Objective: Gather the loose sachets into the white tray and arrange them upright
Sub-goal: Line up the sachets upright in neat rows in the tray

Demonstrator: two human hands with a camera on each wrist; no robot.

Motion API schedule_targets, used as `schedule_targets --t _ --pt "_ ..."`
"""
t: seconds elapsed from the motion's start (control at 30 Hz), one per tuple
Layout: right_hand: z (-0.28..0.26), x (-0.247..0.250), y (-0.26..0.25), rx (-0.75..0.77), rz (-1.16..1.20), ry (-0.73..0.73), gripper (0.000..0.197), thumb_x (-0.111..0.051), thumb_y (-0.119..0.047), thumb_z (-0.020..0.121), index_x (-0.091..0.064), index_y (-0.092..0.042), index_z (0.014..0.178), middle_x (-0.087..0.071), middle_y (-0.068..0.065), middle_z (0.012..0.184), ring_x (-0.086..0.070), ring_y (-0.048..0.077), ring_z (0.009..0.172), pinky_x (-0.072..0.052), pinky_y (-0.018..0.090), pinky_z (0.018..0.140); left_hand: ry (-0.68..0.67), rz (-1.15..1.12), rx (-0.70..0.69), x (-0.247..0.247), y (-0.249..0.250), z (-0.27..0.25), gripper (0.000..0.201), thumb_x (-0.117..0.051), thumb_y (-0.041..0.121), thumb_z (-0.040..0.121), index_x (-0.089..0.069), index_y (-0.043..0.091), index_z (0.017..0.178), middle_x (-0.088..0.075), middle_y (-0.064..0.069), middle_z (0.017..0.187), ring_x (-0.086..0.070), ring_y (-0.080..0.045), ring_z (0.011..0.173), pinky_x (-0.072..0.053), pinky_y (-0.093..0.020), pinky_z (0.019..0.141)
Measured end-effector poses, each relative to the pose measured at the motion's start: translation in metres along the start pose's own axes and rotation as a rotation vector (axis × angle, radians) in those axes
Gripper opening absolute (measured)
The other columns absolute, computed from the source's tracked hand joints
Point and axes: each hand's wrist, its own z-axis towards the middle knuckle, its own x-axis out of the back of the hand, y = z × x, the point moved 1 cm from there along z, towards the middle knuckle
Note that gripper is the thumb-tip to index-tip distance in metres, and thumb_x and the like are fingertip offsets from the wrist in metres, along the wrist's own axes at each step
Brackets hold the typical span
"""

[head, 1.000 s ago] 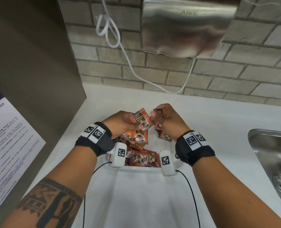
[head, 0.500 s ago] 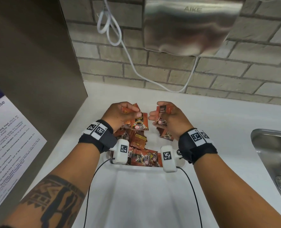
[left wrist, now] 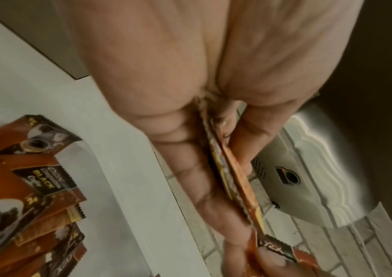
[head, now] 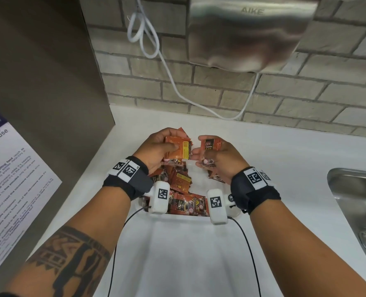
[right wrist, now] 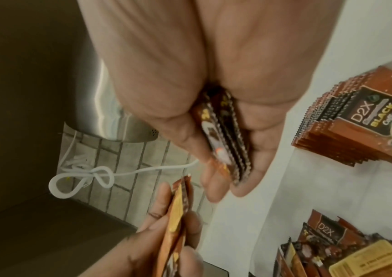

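My left hand (head: pixel 163 146) grips a small stack of orange-brown coffee sachets (head: pixel 178 150) above the far end of the white tray (head: pixel 177 217); the left wrist view shows the stack (left wrist: pixel 232 183) edge-on between thumb and fingers. My right hand (head: pixel 212 153) holds another few sachets (head: pixel 209 144), seen pinched edge-on (right wrist: pixel 226 140) in the right wrist view. More sachets (head: pixel 184 205) lie jumbled in the tray under my wrists. A neat upright stack (right wrist: pixel 356 127) stands in the tray at its right side.
A steel hand dryer (head: pixel 252 33) hangs on the brick wall above, with a white cable (head: pixel 147 46) looping down. A steel sink (head: pixel 357 211) lies to the right. A grey appliance side with a paper notice (head: pixel 12 185) stands at the left.
Both hands rose slightly and drew apart. The left hand's stack has turned, and its yellow-labelled back faces me now. The right hand shows a sachet front.
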Motion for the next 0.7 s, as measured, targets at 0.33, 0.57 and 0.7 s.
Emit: schedule_targets --t 0.33,0.57,0.7 --pt "-0.004 -0.004 -0.007 0.181 -0.179 0.088 0.044 -0.082 -0.003 0.077 -0.065 -0.018 0.115 -0.071 0.008 0.106 -0.072 0.024 0.096 -0.061 0.031 0.072 0.114 0.115 0.017 -0.002 -0.002 -0.001 0.022 -0.064 0.01 0.096 -0.07 0.019 0.116 -0.07 -0.015 0.116 -0.072 -0.03 0.096 -0.06 -0.045 0.081" --pt "-0.013 -0.015 0.001 0.606 -0.74 0.053 0.049 -0.077 -0.009 0.083 -0.062 -0.037 0.119 -0.062 -0.021 0.081 -0.063 0.0 0.08 -0.053 0.019 0.081 0.147 -0.164 0.178 -0.012 0.003 -0.002 0.032 -0.059 0.023 0.099 -0.066 0.004 0.124 -0.07 -0.014 0.117 -0.071 -0.022 0.096 -0.061 -0.031 0.073" --pt "-0.014 -0.011 0.004 0.58 -0.72 0.049 0.055 -0.083 -0.012 0.079 -0.061 -0.035 0.122 -0.061 -0.027 0.085 -0.061 -0.01 0.084 -0.047 0.008 0.084 0.129 -0.153 0.138 -0.009 0.007 -0.001 0.036 -0.063 -0.003 0.092 -0.064 0.006 0.127 -0.071 -0.011 0.11 -0.072 -0.015 0.087 -0.059 -0.025 0.072"
